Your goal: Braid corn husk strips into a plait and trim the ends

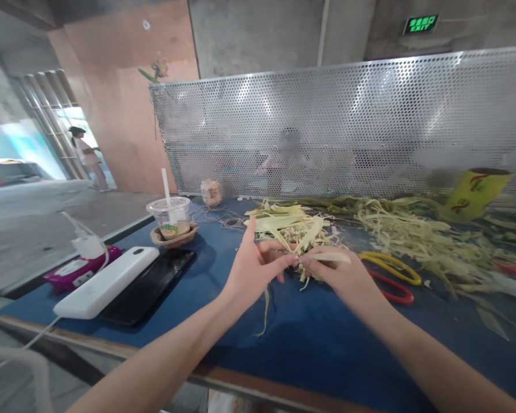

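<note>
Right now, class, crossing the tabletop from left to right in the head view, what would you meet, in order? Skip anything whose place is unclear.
Purple power strip → cup → beige bundle → left hand → right hand → yellow loop → yellow tube.

Bare forearms (184, 344) converge forward; hands (251, 263) nearly meeting, thumbs (284, 263) pinching, one left finger (250, 230) upright.

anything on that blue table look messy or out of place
The pale strips strewn over the right of the blue table look untidy, lying in a loose tangle. The drink cup also seems oddly close to the black phone; no spill shows.
</note>
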Available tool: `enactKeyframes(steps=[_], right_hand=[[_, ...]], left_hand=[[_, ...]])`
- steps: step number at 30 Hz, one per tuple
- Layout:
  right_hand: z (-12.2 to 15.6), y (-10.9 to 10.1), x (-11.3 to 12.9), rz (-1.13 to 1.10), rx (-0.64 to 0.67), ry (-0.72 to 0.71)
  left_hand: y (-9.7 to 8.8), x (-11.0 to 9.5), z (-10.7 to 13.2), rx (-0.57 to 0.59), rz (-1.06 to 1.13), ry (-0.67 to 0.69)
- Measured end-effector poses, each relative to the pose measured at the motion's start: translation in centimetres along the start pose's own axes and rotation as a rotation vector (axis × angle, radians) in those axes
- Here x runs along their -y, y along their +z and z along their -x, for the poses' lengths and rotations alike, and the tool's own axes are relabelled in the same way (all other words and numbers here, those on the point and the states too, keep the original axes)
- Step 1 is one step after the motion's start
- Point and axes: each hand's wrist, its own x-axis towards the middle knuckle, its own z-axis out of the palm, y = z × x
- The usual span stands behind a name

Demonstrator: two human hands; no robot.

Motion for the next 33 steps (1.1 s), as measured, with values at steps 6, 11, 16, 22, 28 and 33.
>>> enactKeyframes(steps=[6, 11, 16, 22, 28, 33], right_hand=[[0.0, -0.1, -0.2, -0.084, -0.002, 0.101], [-0.1, 0.0, -0.1, -0.160, 0.075, 0.141], [0.1, 0.8, -0.3, -0.093, 0.102, 0.073], [0.9, 0.9, -1.2, 0.373, 0.044, -0.514], [1.3, 0.3, -1.0, 0.717, -0.062, -0.736], [1.0, 0.4, -1.1, 0.463, -0.223, -0.533]], left_hand=[[0.1, -0.3, 0.0, 0.004, -0.053, -0.021], [-0.2, -0.4, -0.5, -0.104, -0.025, 0.001], [-0.3, -0.1, -0.9, -0.116, 0.061, -0.039], [-0.5, 0.0, -0.8, -0.062, 0.152, -0.141], [0.0, 0.1, -0.5, -0.070, 0.072, -0.056], [0.3, 0.0, -0.3, -0.057, 0.075, -0.032]])
